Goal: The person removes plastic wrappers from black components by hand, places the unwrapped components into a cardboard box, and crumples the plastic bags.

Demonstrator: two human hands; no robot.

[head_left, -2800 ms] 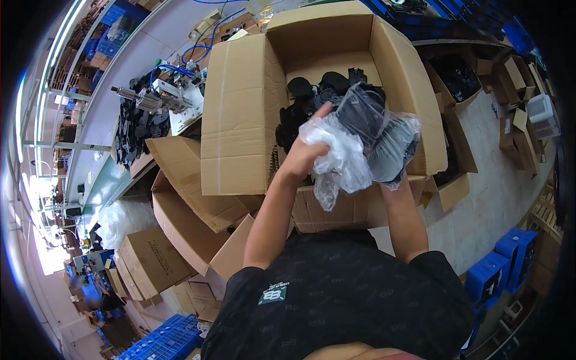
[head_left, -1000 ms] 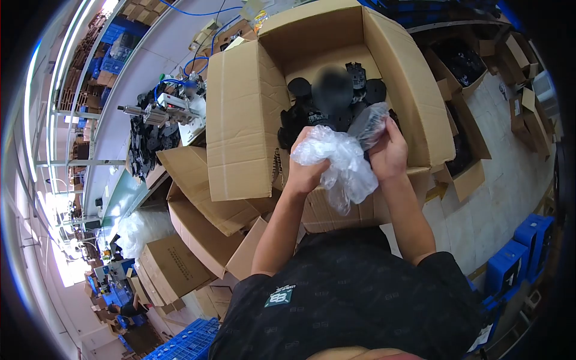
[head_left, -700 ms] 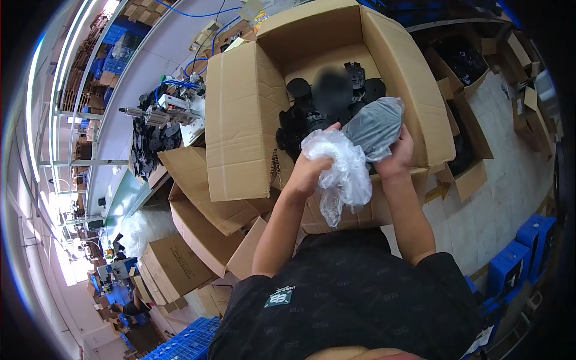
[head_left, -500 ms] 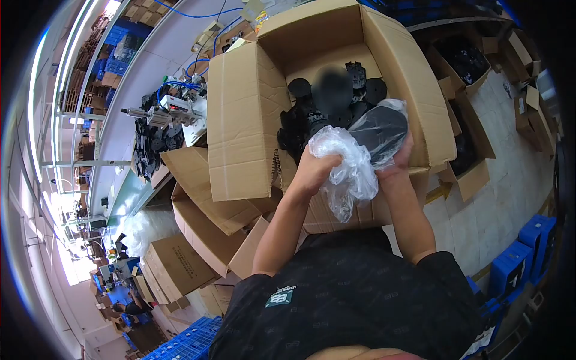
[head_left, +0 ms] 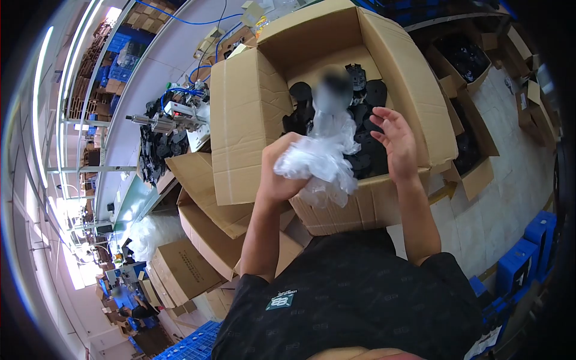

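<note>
A bunched clear plastic bag point(head_left: 321, 159) is gripped in my left hand point(head_left: 281, 171), which is closed around it above the near side of a large open cardboard box point(head_left: 237, 126). Part of the plastic stretches up toward the middle of the box, where the picture is blurred. My right hand point(head_left: 398, 147) is raised at the box's right side, fingers apart and holding nothing. Beneath both hands lie several black plastic parts point(head_left: 375, 95), rounded and flat; the plastic and my hands cover some of them.
On the left bench stands a small machine point(head_left: 183, 117) with blue air hoses, beside a heap of black parts point(head_left: 159, 150). More cardboard boxes point(head_left: 186, 270) stand below. Boxes of black parts point(head_left: 465, 60) are at right, with blue crates point(head_left: 519, 258). A person point(head_left: 141, 309) works far off.
My right hand has let go of the dark flat part in plastic and opened. My left hand has moved left and nearer to me with the plastic. The dark part no longer shows in my hands.
</note>
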